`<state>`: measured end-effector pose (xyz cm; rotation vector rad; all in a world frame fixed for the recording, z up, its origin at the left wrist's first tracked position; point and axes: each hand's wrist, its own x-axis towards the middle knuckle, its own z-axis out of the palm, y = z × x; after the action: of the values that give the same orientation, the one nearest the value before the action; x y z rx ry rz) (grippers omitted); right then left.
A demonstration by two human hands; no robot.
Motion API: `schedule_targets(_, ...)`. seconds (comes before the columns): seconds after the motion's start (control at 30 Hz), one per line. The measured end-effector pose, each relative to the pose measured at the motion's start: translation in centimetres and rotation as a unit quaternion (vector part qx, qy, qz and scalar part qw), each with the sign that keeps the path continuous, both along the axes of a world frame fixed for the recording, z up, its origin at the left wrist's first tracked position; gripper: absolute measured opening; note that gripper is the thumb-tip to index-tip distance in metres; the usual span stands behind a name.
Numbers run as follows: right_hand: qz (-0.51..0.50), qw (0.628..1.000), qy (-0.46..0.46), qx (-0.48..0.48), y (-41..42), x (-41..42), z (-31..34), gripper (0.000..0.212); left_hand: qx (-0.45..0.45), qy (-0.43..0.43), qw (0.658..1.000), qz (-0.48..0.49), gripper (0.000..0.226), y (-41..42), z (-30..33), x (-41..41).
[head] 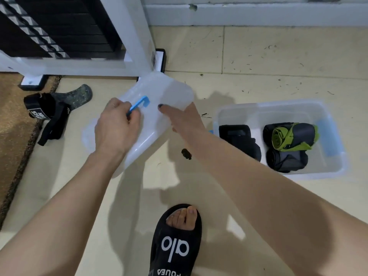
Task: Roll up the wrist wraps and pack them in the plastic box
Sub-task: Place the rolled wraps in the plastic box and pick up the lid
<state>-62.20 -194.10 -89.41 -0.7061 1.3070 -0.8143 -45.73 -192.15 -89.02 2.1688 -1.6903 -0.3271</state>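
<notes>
The clear plastic box (326,168) stands open on the floor at the right. Inside lie a rolled black wrap (239,139), a rolled wrap with green trim (291,137) and a rolled grey-black wrap (285,160). A translucent lid (159,92) is held tilted above the floor left of the box. My left hand (117,126) grips the lid's blue handle (138,105). My right hand (184,119) holds the lid's right edge, thumb on top.
An unrolled black wrist wrap with white lettering (47,114) lies on the floor at the left, by a brown mat (14,132). A white machine frame (131,36) with a black weight stack stands behind. My foot in a black slide (175,242) is at the bottom.
</notes>
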Motion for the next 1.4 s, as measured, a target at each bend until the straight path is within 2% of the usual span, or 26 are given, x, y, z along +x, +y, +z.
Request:
schedule_targets(0.1,-0.100,0.988,-0.090,-0.070,-2.5,-6.1,4.2,0.071,-0.076,-0.012,0.992,-0.096,0.040,-2.1,4.7,-3.8)
schedule_targets(0.17,-0.157,0.981,-0.060,-0.098,-3.2,-11.5,6.4,0.062,-0.119,-0.015,0.978,-0.172,0.043,-2.7,6.7,-7.0)
schedule_targets(0.3,-0.161,0.965,0.124,-0.164,-0.9,-21.7,6.9,0.039,-0.156,-0.027,0.941,-0.299,0.036,-2.7,6.3,-14.9)
schedule_targets(0.43,-0.140,0.902,0.371,-0.173,3.8,-27.4,4.2,0.031,-0.165,-0.038,0.893,-0.417,0.033,-2.1,3.1,-21.2)
schedule_targets(0.5,-0.132,0.880,0.423,-0.170,6.1,-28.9,2.3,0.029,-0.161,-0.055,0.877,-0.449,0.027,-1.6,1.9,-23.4)
schedule_targets(0.67,-0.093,0.845,0.503,-0.158,9.1,-31.0,-2.4,0.031,-0.087,-0.097,0.873,-0.470,0.021,0.1,-1.2,-25.6)
schedule_targets(0.83,-0.103,0.861,0.463,-0.183,10.1,-31.3,-2.4,0.027,-0.042,-0.062,0.894,-0.442,0.021,0.8,-0.9,-26.0)
schedule_targets(0.93,-0.115,0.866,0.462,-0.150,10.3,-31.6,-2.6,0.031,-0.025,-0.081,0.908,-0.410,0.046,1.0,-1.0,-24.7)
schedule_targets(1.03,-0.119,0.861,0.475,-0.136,10.7,-31.4,-2.7,0.034,0.006,-0.096,0.940,-0.327,0.070,1.7,-1.5,-22.8)
schedule_targets(1.17,-0.111,0.851,0.494,-0.139,11.0,-30.7,-3.0,0.033,0.071,-0.038,0.975,-0.208,0.088,3.2,-2.0,-21.1)
schedule_targets(1.27,-0.101,0.846,0.502,-0.150,11.1,-30.7,-3.3,0.036,0.082,0.024,0.980,-0.179,0.091,4.0,-2.5,-20.5)
schedule_targets(1.4,-0.097,0.838,0.511,-0.162,11.2,-30.6,-3.4,0.031,0.084,0.083,0.980,-0.162,0.092,4.5,-3.2,-20.5)
